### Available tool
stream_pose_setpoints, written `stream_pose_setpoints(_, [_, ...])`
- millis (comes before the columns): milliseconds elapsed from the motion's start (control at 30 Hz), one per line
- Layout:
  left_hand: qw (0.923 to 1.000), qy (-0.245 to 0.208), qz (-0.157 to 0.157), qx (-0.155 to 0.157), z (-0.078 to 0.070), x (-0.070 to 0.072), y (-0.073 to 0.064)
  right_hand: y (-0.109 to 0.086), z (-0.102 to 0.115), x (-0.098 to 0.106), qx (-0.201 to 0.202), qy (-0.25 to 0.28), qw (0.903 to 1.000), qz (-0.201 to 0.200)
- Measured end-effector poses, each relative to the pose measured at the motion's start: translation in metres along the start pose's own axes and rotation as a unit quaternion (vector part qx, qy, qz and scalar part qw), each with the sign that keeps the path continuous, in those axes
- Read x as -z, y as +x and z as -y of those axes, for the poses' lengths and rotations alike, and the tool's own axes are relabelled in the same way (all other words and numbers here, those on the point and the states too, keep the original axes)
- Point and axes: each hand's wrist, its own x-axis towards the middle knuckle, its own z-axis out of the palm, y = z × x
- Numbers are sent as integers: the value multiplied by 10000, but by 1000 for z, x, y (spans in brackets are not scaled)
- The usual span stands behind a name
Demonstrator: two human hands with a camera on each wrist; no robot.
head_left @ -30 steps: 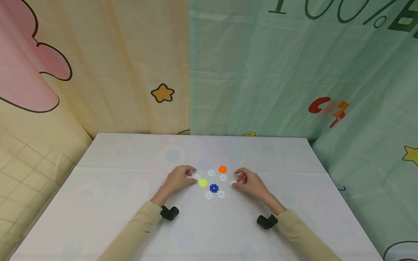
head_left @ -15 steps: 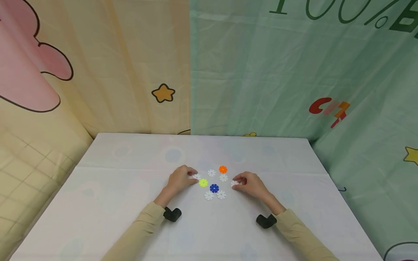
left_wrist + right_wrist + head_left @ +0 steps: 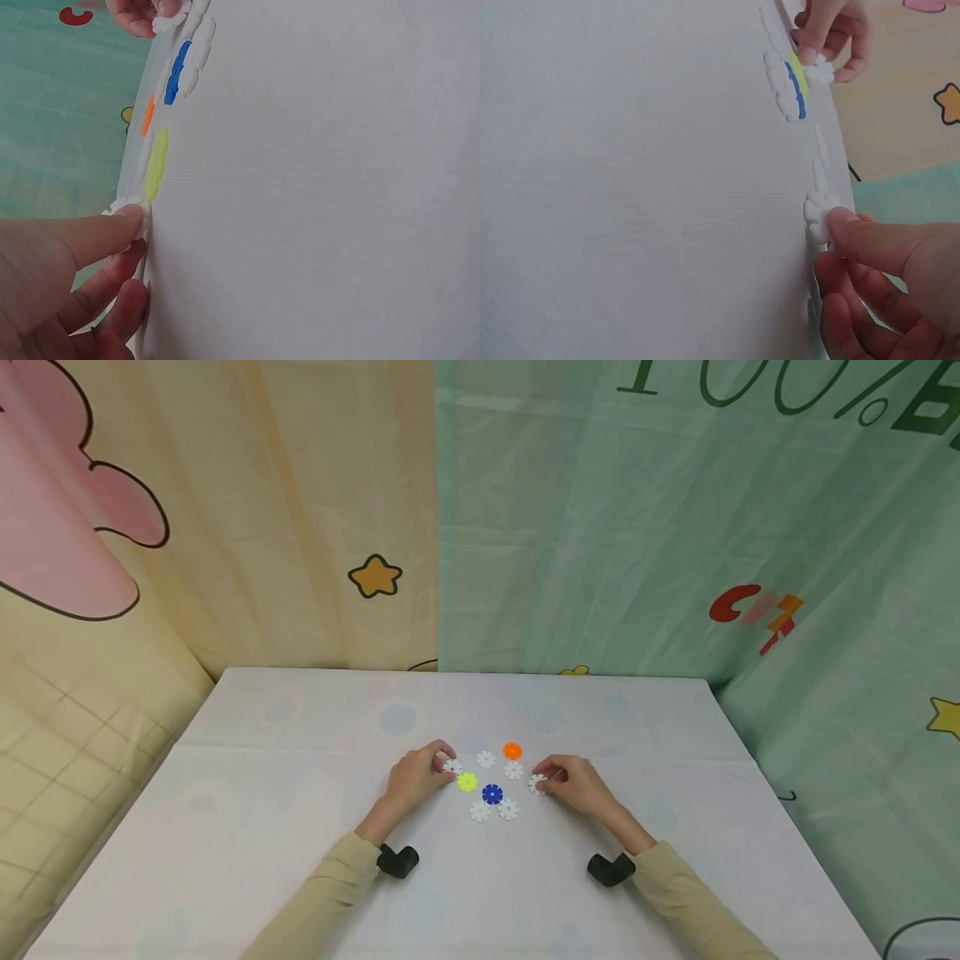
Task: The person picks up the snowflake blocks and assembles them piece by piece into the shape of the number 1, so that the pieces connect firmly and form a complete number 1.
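Thumb and fingers of my left hand (image 3: pixel 412 778) pinch a white notched disc (image 3: pixel 452 766), a flower-shaped plastic piece, at the left of a small group. On the other side, my right hand (image 3: pixel 577 785) pinches a second white notched disc (image 3: pixel 537 784) by its edge. The left wrist view shows the left thumb covering part of its disc. In the right wrist view, the right-hand disc (image 3: pixel 817 217) stands tilted above the cloth. Between the hands lie a yellow disc (image 3: pixel 467 782), a blue disc (image 3: pixel 492 794), an orange disc (image 3: pixel 512 751) and several white discs (image 3: pixel 508 810).
A pale cloth with faint spots covers the table (image 3: pixel 300 877). Its far edge meets a printed curtain (image 3: pixel 570 527), yellow on the left and green on the right. Black wrist cameras (image 3: pixel 397 862) sit at both cuffs.
My right hand's fingers have closed in on the white disc, which now shows more fully between them. The left forearm has shifted slightly right. The other discs lie still.
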Motion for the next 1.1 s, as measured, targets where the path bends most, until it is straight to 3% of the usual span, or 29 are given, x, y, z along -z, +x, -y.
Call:
stream_pose_setpoints(333, [9989,-329,-263,205,-3,5,-2,4,10,2,-284,448,9985,-164])
stream_pose_setpoints(500, [9975,-566,-343,253,-10,9,-1,7,16,1,-96,569,9975,-410])
stream_pose_setpoints(767, [9918,-1269,-122,63,-23,8,0,14,25,-5,102,766,9933,-860])
stream_pose_setpoints(1100, [9867,-1623,-27,85,-33,6,1,20,41,-13,704,1194,9830,-1202])
